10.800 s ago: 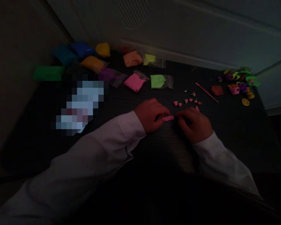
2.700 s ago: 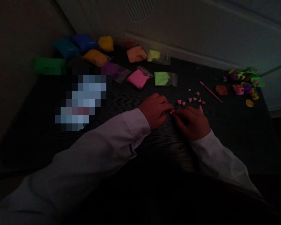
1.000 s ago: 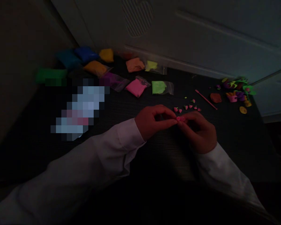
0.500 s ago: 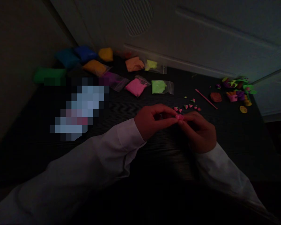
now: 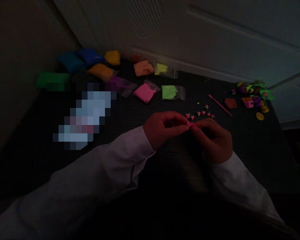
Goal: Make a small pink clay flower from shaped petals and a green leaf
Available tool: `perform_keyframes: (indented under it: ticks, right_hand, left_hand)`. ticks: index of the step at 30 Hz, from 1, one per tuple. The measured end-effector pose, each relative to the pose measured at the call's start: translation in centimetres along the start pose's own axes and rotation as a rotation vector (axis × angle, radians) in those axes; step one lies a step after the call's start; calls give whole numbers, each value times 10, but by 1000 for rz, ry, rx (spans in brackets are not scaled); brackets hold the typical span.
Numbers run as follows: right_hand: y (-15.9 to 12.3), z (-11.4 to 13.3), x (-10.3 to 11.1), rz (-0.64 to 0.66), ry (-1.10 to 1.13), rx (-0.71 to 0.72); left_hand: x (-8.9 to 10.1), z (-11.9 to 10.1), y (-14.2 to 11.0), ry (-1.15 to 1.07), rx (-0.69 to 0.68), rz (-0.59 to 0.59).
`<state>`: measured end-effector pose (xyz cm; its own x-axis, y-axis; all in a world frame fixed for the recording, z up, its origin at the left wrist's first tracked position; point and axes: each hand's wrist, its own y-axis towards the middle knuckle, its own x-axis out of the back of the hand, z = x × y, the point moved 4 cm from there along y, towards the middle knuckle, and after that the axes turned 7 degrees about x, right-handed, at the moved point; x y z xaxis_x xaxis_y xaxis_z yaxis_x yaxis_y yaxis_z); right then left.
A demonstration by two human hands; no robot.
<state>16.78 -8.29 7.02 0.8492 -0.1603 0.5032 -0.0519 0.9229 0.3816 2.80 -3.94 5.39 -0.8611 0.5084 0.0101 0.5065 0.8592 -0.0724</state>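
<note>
Between my two hands, over the middle of the dark table, is a small piece of pink modelling clay (image 5: 190,124). My left hand (image 5: 162,128) pinches it with thumb and fingertips from the left. From the right, my right hand (image 5: 213,140) is closed on its other side, thumb and forefinger pressed together. Just beyond the fingertips lie several tiny pink clay pieces with green tops (image 5: 199,114), looking like little strawberries. A pink modelling stick (image 5: 220,105) rests to their right, beside a flat reddish-brown clay lump (image 5: 230,103).
Bags of pink clay (image 5: 146,92), light green clay (image 5: 169,92) and orange clay (image 5: 143,68) lie near the wall. Blue and green packs (image 5: 53,80) sit at the back left. A blurred bright device (image 5: 90,113) is left of my arm. Colourful clay figures (image 5: 256,96) crowd the right edge.
The pink clay looks smaller between my fingertips, and my right hand has shifted slightly to the right. Everything else on the table stays where it was.
</note>
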Motion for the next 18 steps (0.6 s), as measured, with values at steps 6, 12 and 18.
perform_keyframes:
  ticks: [6, 12, 18]
  right_hand:
    - [0, 0, -1, 6, 54, -42]
    - [0, -2, -3, 21, 103, -81]
    - [-2, -4, -3, 7, 150, -106]
  left_hand:
    - [-2, 1, 0, -101, 12, 10]
    - [-2, 1, 1, -134, 5, 9]
    - [-3, 2, 1, -154, 16, 16]
